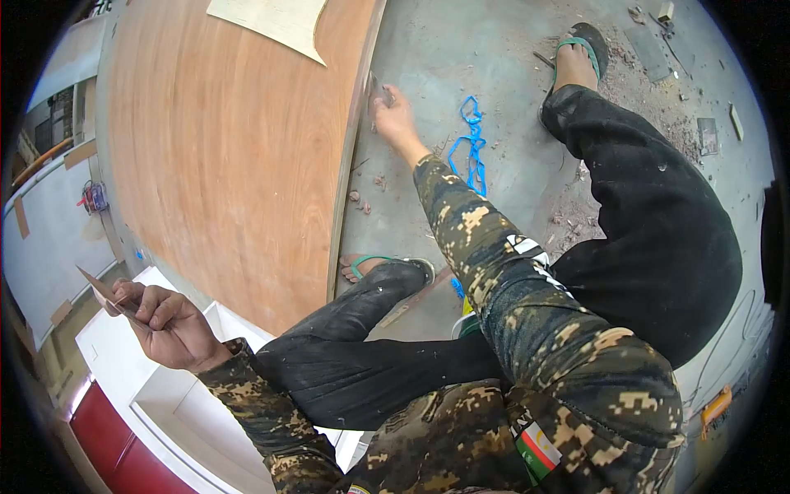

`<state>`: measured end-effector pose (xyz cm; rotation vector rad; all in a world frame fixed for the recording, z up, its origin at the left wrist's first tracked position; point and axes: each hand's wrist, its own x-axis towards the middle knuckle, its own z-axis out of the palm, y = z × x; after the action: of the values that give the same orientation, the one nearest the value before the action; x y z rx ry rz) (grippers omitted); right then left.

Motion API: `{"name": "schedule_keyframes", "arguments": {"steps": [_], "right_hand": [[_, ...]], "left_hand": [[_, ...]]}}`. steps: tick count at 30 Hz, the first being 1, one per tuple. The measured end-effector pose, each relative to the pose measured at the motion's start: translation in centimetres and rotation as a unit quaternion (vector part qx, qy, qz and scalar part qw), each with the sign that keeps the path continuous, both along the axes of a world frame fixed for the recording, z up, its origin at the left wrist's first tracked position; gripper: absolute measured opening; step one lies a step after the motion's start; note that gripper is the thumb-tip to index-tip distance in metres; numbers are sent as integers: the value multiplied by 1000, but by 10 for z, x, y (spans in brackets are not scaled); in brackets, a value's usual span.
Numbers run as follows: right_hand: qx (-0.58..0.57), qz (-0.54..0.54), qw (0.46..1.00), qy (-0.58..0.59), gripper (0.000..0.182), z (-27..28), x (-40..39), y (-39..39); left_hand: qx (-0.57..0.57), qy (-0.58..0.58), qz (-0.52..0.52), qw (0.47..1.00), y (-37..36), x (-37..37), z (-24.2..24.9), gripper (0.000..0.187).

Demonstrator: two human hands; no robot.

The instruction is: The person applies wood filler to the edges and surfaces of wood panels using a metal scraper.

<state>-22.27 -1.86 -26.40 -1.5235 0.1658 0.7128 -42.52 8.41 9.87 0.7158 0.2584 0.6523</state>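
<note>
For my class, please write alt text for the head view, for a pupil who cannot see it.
A person's right hand is at the long edge of a large wood-grained panel, while the left hand pinches a thin, flat brown piece. A tangled blue strip lies on the grey floor.

1. You have two grips [177, 329] [394, 117].
2. You wear two sandals [594, 48] [426, 270].
3. You have one wood panel [239, 173].
4. You have one pale board [280, 20].
5. You have one brown sheet [98, 288].
6. You have one blue tangle [475, 146].
</note>
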Motion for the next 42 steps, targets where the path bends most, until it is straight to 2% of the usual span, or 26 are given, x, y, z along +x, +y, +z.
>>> {"name": "schedule_keyframes", "arguments": {"steps": [2,4,5,7,8,9,11,12,13,15,16,19,21,22,23,25,26,27,29,30,34,37,39,40,42], "right_hand": [[20,-27,999,28,32,0,-2,15],[-33,-41,993,-105,25,-5,-14,36],[-33,-41,993,-105,25,-4,-20,37],[-41,-44,980,-191,20,2,-38,31],[-1,12,987,-162,24,1,-38,14],[-2,10,986,-166,24,-2,-31,4],[45,-4,999,-24,30,-30,-30,-2],[40,-50,997,-49,33,-46,-23,4],[40,-48,997,-49,33,-35,-10,1],[-55,21,998,-7,34,3,20,-7],[-55,19,998,-6,34,2,24,-4],[-37,15,998,-49,38,4,26,15],[-109,23,990,-85,29,15,19,33],[-91,-70,972,-204,18,2,2,46],[-91,-71,972,-204,18,3,-4,42],[-1,-37,965,-259,19,6,-18,25],[35,15,978,-204,24,2,-17,11],[35,14,978,-205,24,-2,-12,3],[64,-5,998,24,33,-7,-5,-5],[-19,-14,993,-113,36,-30,-3,3],[-5,10,998,-57,37,-10,38,4],[-1,-20,999,-37,28,0,54,11],[10,-4,992,-124,33,-13,55,21],[11,-2,992,-126,33,-14,47,24],[-39,-5,979,-202,28,-9,26,24]], "left_hand": [[0,-3,9,1000,0,-1,0,27],[-4,-10,2,1000,1,1,-1,27],[-9,-14,-5,1000,1,1,-1,27],[-8,-9,-2,1000,0,1,-1,27],[-7,-6,2,1000,0,1,-1,27],[-7,-9,-1,1000,0,2,-1,27],[1,-2,-3,1000,2,0,-2,28],[2,-4,0,1000,1,0,-3,28],[0,-8,1,1000,0,0,-3,28],[-3,-8,-3,1000,1,0,-1,28],[1,-1,-4,1000,2,0,-1,28],[3,3,-10,1000,4,0,-1,27],[2,3,-13,1000,3,0,-1,27],[-3,1,-8,1000,2,1,-1,27],[-7,-1,-4,1000,2,2,-1,27],[-13,-2,-9,1000,1,3,0,27],[-19,-2,-14,1000,1,4,0,27],[-19,-3,-15,1000,1,4,0,27],[-21,-7,-5,1000,0,1,0,27],[-20,-6,-2,1000,-1,1,0,27],[-17,-6,-5,1000,-1,2,0,26],[-22,-6,1,1000,0,1,0,26],[-25,-8,0,1000,1,0,0,26],[-22,-11,-4,1000,1,1,-1,26],[-18,-17,-9,1000,1,2,-1,26]]}}
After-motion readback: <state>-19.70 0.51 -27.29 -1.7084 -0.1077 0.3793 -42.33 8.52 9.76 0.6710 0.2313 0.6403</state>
